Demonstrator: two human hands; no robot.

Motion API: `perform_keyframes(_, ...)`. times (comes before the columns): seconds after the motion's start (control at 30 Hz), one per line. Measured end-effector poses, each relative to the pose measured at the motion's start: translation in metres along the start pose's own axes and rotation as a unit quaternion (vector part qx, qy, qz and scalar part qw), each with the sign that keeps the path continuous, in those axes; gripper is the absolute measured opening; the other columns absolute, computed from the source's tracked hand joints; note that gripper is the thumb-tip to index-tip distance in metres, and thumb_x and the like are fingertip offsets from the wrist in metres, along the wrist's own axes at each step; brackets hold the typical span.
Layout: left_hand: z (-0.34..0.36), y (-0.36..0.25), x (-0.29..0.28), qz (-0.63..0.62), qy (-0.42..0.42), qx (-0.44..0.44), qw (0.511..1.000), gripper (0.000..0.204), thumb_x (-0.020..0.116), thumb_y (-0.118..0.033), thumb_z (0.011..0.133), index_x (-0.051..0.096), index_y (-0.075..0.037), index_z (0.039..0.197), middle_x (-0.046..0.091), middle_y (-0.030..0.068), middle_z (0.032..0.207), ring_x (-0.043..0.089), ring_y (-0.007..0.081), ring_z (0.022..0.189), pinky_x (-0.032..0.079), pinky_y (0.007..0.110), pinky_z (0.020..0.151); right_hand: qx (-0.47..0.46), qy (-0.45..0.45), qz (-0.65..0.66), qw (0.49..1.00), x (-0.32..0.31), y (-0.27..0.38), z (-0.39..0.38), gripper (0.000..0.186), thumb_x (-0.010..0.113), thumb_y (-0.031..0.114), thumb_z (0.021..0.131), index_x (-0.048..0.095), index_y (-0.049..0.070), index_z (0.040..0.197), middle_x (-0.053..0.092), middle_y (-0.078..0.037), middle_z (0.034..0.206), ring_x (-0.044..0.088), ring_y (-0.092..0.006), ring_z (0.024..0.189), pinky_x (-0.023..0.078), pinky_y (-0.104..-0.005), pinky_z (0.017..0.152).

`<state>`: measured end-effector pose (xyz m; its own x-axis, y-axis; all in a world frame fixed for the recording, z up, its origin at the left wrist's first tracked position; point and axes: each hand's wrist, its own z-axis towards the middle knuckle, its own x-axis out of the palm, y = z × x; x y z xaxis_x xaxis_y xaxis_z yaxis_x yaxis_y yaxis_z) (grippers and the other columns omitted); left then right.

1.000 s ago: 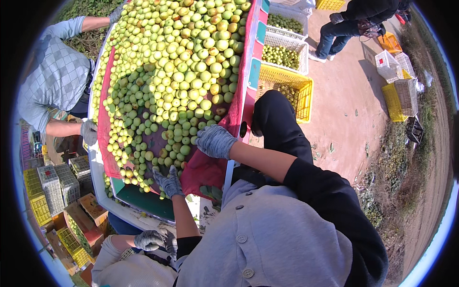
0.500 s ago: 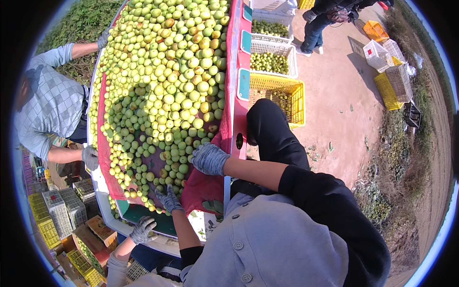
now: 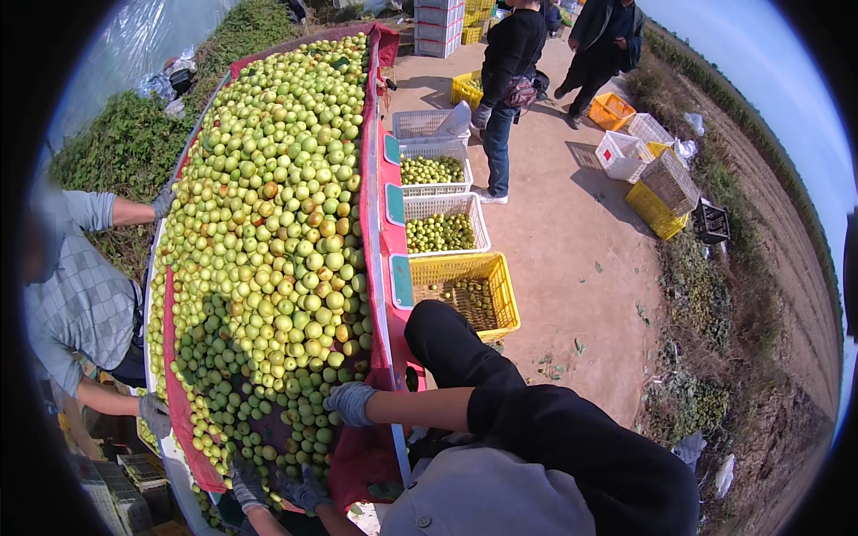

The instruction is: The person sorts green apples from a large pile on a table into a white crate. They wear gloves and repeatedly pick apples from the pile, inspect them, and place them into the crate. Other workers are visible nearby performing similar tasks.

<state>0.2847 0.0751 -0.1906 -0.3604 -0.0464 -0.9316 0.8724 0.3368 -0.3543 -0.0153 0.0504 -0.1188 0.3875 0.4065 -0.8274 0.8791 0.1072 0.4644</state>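
A heap of round yellow-green jujubes (image 3: 277,223), some with brown patches, covers a long sloping bed lined with red cloth (image 3: 357,464). My right hand (image 3: 350,404), in a grey knit glove, lies against jujubes at the bed's right edge; its fingers bend down over them and grip none that I can see. My left hand (image 3: 307,489), gloved too, touches jujubes at the near end with fingers apart. Close to its left is a co-worker's gloved hand (image 3: 248,482), also at the fruit. Dark lining shows through the thinner layer between my hands.
A person in a checked top (image 3: 89,295) holds the bed's left side. Along its right stand a yellow crate (image 3: 511,299) and white crates (image 3: 483,223) with jujubes. Two people stand farther back. More crates (image 3: 661,210) lie at right beside rough ground.
My view has tipped up, showing more of the far end and the yard. The co-worker's hand has come onto the jujubes beside my left hand. My right hand stays at the right edge.
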Motion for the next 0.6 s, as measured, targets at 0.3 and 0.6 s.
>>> perform_keyframes(0.3, 0.047, 0.027, 0.002, 0.104, -0.027, 0.146, 0.983, 0.066, 0.063, -0.031, 0.080, 0.041, -0.004, 0.136, 0.043, 0.0110, 0.141, 0.037, 0.0272, 0.131, 0.026, 0.039, 0.111, -0.007, 0.024, -0.063, 0.998, -0.027, -0.021, 0.006, 0.042, 0.071, 0.020, 0.069, 0.063, 0.017, 0.110, 0.060, -0.012, 0.106, 0.062, -0.0302, 0.097, 0.053, -0.0446, 0.073)
perform_keyframes(0.6, 0.149, -0.016, -0.027, 0.642, 0.143, 0.284, 0.698, 0.053, 0.027, -0.029, 0.096, 0.036, -0.011, 0.145, 0.031, 0.0047, 0.152, 0.020, 0.0185, 0.143, 0.006, 0.040, 0.118, -0.131, 0.013, 0.005, 0.991, 0.041, 0.006, 0.038, 0.041, 0.065, 0.019, 0.074, 0.063, 0.019, 0.115, 0.058, -0.012, 0.112, 0.059, -0.0313, 0.103, 0.050, -0.0403, 0.085)
